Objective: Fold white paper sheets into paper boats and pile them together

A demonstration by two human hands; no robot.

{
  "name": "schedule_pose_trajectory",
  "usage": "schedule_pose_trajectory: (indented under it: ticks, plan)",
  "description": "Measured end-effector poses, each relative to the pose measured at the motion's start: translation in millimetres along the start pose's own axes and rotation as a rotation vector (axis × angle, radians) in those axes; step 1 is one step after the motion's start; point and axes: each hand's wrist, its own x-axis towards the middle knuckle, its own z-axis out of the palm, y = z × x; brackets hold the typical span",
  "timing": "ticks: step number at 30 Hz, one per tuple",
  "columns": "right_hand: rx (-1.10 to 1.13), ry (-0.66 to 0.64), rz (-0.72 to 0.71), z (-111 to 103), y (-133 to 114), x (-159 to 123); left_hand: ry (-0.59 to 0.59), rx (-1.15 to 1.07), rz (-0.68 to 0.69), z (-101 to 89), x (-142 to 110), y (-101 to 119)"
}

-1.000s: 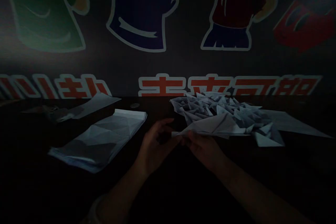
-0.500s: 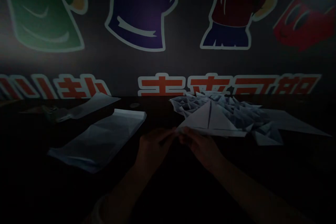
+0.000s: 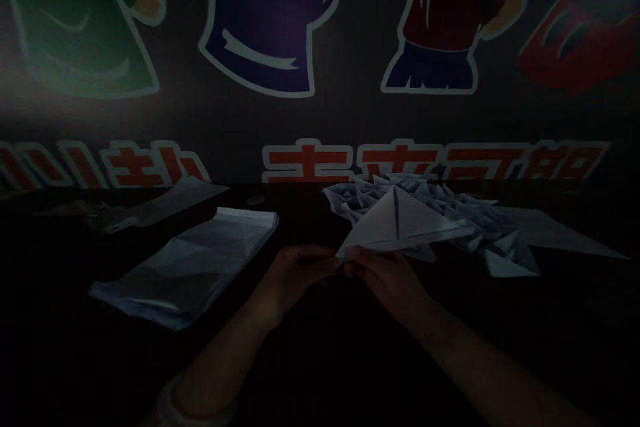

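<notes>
A folded sheet of white paper (image 3: 385, 223), triangular with a strip along its lower edge and a dark crease down the middle, is held up in front of me. My left hand (image 3: 295, 273) pinches its lower left corner between thumb and fingers. Close beside it, my right hand (image 3: 383, 277) grips the lower edge near the same corner, thumb on top. Behind the held paper lies a heap of folded paper pieces (image 3: 450, 203), partly covered by it. The dim light hides some of the fingers.
On the left lies a stack of white paper sheets (image 3: 195, 260). Beyond it are a loose sheet (image 3: 183, 200) and a crumpled clear item (image 3: 103, 217). A small round disc (image 3: 255, 200) sits near the wall. A flat sheet (image 3: 555, 230) lies right of the heap.
The folded paper has tilted, its right end rising and its peak shifting slightly left. My left wrist has turned a little; both hands stay at the lower left corner.
</notes>
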Motion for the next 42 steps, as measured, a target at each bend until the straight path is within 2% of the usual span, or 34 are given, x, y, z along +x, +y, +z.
schedule_pose_trajectory:
  ticks: [3,10,14,22,26,30,33,36,42]
  plan:
    - [-0.009,-0.007,0.012,-0.7,0.2,-0.3,-0.046,0.061,0.021,-2.3,0.0,1.0]
    - [0.036,0.074,0.053,-2.2,6.5,1.5,0.034,0.124,0.094,-1.2,-1.0,3.4]
    - [0.066,0.059,0.019,-4.3,4.6,3.6,-0.038,0.069,0.059,-0.2,-1.3,4.1]
    - [0.044,-0.099,0.067,-8.1,0.0,2.5,-0.177,-0.247,-0.103,-5.3,1.9,-8.3]
    - [-0.012,-0.224,0.066,-9.5,-5.6,-1.1,-0.231,-0.294,-0.145,-6.9,1.4,-7.5]
    - [-0.184,-0.39,0.05,-14.4,-10.0,-2.1,-0.258,-0.135,-0.085,-6.9,-0.8,-0.6]
    - [-0.178,-0.332,0.063,-19.0,-9.0,0.0,-0.262,0.094,-0.005,-6.8,-4.1,6.4]
    - [-0.064,-0.252,0.09,-20.0,-6.8,1.4,-0.225,0.203,0.051,-7.2,-6.4,9.5]
    - [-0.064,-0.212,0.08,-14.8,-2.6,0.0,-0.053,0.361,0.132,-8.2,-4.3,4.3]
